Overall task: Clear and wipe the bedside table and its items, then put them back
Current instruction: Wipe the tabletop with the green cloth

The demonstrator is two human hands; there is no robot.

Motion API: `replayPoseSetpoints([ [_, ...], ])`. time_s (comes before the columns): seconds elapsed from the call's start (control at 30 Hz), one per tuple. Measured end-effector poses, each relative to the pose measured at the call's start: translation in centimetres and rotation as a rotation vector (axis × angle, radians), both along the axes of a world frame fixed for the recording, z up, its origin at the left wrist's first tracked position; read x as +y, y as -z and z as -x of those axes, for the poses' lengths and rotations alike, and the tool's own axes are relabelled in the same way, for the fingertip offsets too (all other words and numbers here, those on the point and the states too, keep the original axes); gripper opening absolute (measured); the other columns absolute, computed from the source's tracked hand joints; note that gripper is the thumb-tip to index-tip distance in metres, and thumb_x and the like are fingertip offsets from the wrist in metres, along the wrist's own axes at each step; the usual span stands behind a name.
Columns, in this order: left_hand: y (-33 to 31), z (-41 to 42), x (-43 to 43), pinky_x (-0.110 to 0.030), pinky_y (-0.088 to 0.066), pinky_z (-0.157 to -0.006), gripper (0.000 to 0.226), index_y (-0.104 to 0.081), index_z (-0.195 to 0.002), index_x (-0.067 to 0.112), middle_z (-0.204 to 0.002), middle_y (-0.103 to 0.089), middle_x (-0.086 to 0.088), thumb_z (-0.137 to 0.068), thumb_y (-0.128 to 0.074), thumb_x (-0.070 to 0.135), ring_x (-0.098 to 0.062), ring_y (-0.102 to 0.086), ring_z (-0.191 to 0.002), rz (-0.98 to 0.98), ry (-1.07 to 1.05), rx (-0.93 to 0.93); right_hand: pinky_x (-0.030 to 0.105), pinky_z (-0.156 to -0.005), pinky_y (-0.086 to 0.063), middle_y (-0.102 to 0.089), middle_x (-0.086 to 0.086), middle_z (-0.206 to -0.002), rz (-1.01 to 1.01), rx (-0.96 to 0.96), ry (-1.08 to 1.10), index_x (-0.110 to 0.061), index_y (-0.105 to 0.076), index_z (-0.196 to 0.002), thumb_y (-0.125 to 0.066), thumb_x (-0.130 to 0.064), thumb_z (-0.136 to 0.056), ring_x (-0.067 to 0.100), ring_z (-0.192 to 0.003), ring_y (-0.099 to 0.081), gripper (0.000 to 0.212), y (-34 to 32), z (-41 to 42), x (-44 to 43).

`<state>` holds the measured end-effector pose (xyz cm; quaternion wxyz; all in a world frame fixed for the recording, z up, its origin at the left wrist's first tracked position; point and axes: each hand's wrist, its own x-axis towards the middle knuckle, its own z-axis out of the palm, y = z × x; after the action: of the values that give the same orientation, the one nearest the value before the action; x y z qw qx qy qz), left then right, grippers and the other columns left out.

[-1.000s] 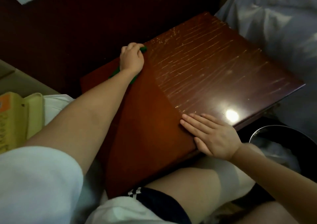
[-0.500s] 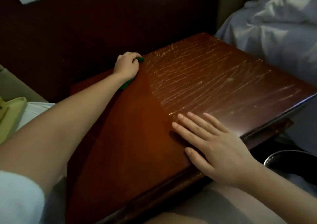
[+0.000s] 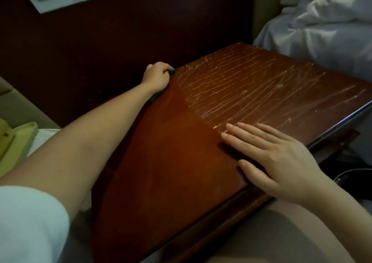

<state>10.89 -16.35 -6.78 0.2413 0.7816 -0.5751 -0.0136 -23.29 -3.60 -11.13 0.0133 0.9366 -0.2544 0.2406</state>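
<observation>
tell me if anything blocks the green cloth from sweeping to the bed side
Nothing visible does. The left hand grips the green cloth at the back left corner of the bedside table; the right hand lies flat near the front edge, off that path.

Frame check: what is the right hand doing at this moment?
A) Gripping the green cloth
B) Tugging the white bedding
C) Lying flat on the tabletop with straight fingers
C: the right hand lies palm down with straight fingers on the bedside table, holding nothing, while the left hand grips the green cloth at the far corner.
</observation>
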Motion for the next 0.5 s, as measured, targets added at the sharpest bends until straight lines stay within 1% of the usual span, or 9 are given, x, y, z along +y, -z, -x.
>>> replayPoseSetpoints([
  [0.1, -0.1, 0.5, 0.8, -0.038, -0.038, -0.106, 0.036, -0.066, -0.117, 0.018, -0.13, -0.056, -0.003, -0.096, -0.037, 0.01, -0.023, -0.046, -0.124, 0.002, 0.074, -0.026, 0.032, -0.11, -0.021, -0.04, -0.005, -0.144, -0.024, 0.001, 0.032, -0.025, -0.041, -0.141, -0.018, -0.047, -0.098, 0.017, -0.134, -0.036, 0.053, -0.1, -0.1, 0.1],
  [0.23, -0.2, 1.3, 3.0, -0.032, -0.038, -0.105, 0.034, -0.065, -0.118, 0.014, -0.128, -0.057, -0.003, -0.096, -0.04, 0.008, -0.018, -0.051, -0.12, -0.01, 0.19, -0.009, 0.032, -0.11, -0.021, -0.039, -0.006, -0.144, -0.026, -0.009, 0.053, -0.025, -0.039, -0.141, -0.024, -0.044, -0.097, 0.015, -0.134, -0.035, 0.051, -0.1, 0.0, 0.4],
  [0.33, 0.0, 2.1, 5.3, -0.038, -0.036, -0.107, 0.034, -0.064, -0.119, 0.016, -0.127, -0.057, -0.003, -0.096, -0.04, 0.01, -0.021, -0.05, -0.121, -0.002, 0.27, -0.071, 0.032, -0.11, -0.02, -0.039, -0.006, -0.144, -0.023, -0.016, 0.071, -0.026, -0.038, -0.141, -0.026, -0.044, -0.095, 0.016, -0.135, -0.034, 0.051, -0.1, 0.0, 0.5],
  [0.37, 0.0, 2.5, 6.1, -0.037, -0.034, -0.108, 0.034, -0.064, -0.12, 0.017, -0.127, -0.057, -0.002, -0.097, -0.04, 0.01, -0.02, -0.049, -0.121, -0.001, 0.297, -0.086, 0.031, -0.11, -0.019, -0.039, -0.006, -0.143, -0.025, -0.02, 0.077, -0.026, -0.037, -0.141, -0.027, -0.044, -0.095, 0.015, -0.135, -0.034, 0.051, -0.1, -0.1, 0.6],
  [0.43, 0.1, 3.4, 8.0, -0.028, -0.028, -0.107, 0.033, -0.063, -0.12, 0.016, -0.127, -0.058, -0.001, -0.097, -0.041, 0.009, -0.016, -0.048, -0.121, 0.002, 0.362, -0.109, 0.029, -0.111, -0.018, -0.04, -0.007, -0.143, -0.032, -0.027, 0.083, -0.027, -0.038, -0.141, -0.027, -0.045, -0.095, 0.013, -0.135, -0.034, 0.05, -0.1, -0.1, 0.7],
  [0.5, 0.2, 4.3, 9.9, -0.022, -0.024, -0.102, 0.033, -0.063, -0.12, 0.018, -0.125, -0.057, 0.005, -0.098, -0.041, 0.009, -0.009, -0.045, -0.121, 0.011, 0.427, -0.119, 0.027, -0.111, -0.017, -0.039, -0.008, -0.143, -0.037, -0.032, 0.082, -0.027, -0.036, -0.141, -0.025, -0.046, -0.096, 0.012, -0.135, -0.033, 0.05, -0.1, 0.0, 0.8],
])
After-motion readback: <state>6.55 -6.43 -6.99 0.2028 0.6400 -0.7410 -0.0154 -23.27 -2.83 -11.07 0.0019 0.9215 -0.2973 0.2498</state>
